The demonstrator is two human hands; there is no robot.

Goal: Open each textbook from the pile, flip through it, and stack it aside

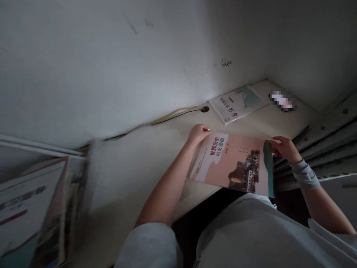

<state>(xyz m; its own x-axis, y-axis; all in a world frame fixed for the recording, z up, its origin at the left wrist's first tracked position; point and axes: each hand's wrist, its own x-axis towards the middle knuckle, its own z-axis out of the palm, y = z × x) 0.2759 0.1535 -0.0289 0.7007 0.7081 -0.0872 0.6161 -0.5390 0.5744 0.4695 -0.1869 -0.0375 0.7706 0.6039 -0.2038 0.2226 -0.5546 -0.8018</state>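
Observation:
A pink workbook (223, 163) with Chinese characters and a fortress picture on its cover is held between my two hands, over the desk's front edge. My left hand (198, 133) pinches its upper left corner, fingertips together. On the opposite side, my right hand (286, 149) grips the upper right corner, with some fingers hidden behind the cover. A wide grey band wraps my right wrist. Behind the workbook, a pale booklet (237, 104) with a green and white cover lies flat against the wall.
The whitish desk (134, 167) runs along a marked wall. Yellow and black cables (173, 112) enter a round hole (205, 109). A blurred-out object (283, 101) lies at the far right corner. Stacked books (30, 212) stand at left; a dark patterned curtain (329, 149) hangs at right.

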